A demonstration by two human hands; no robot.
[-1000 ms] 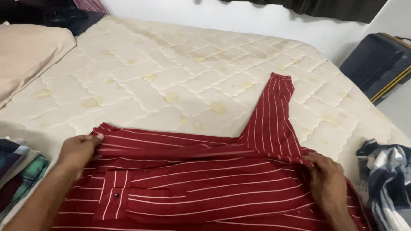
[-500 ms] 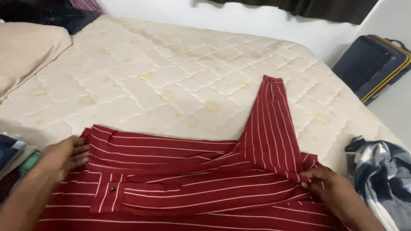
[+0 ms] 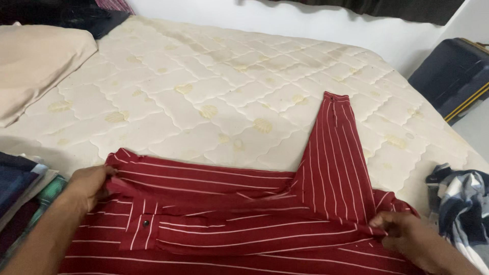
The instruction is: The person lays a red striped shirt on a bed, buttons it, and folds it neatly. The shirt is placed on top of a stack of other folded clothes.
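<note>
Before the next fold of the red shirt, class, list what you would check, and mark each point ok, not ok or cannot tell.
1. Left hand has a grip on the shirt edge: ok.
2. Right hand pinches the other edge: ok.
3. Sleeve lies flat on the mattress: ok.
4. Folded edge free of wrinkles: not ok.
5. Shirt clear of the checked cloth: ok.
6. Lower hem straight: cannot tell.

Beyond the red striped shirt (image 3: pixel 244 224) I've got wide open mattress (image 3: pixel 204 86), only its sleeve (image 3: pixel 336 147) sticking up across the right part. My left hand (image 3: pixel 91 186) is hemmed on its outer side by a stack of folded clothes (image 3: pixel 20 193), with a beige pillow (image 3: pixel 35 61) further up. My right hand (image 3: pixel 407 234) has a crumpled plaid garment (image 3: pixel 458 203) just beside it and a dark suitcase (image 3: pixel 453 76) off the bed edge.
</note>
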